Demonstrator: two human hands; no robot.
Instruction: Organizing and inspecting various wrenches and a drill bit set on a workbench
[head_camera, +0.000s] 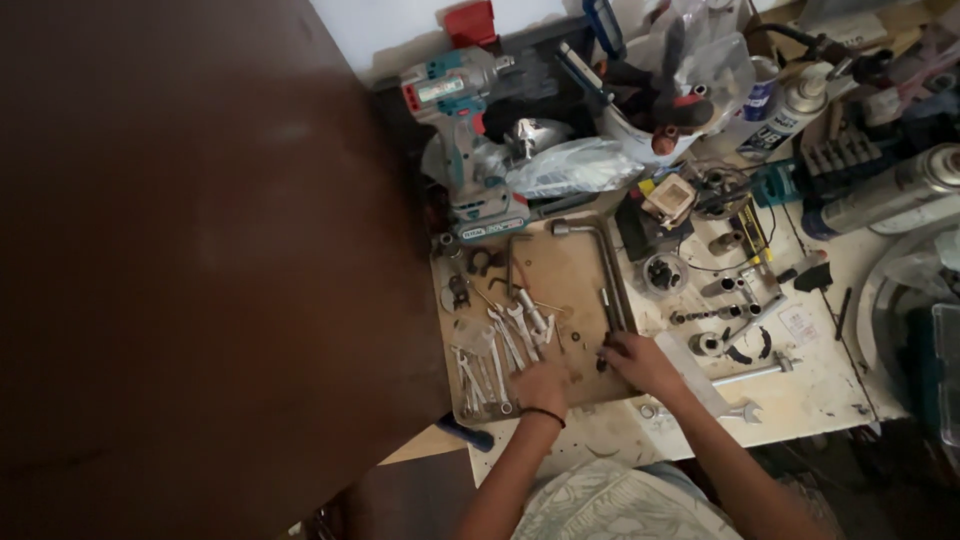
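Left hand (541, 386) rests palm-down, fingers loosely curled, on spanners (500, 350) fanned across the tray (570, 275), steadying them, while right hand (640, 362) at 3 o'clock pinches the L-shaped wheel wrench (606, 275) end.

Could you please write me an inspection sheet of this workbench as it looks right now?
Surface: pale, stained workbench with a brown tray on it.
Job's things: loose wrenches spread on the tray; an L-shaped wheel wrench lies along its right side.
Clutter: cordless impact driver, spray cans, sockets, a plastic bag, crowded at the back and right.
Grippers: left hand rests on the tray beside the wrenches; right hand touches the near end of the wheel wrench; grip unclear.
Cables: thin dark lead near the sockets.
Surroundings: large dark brown panel fills the left.
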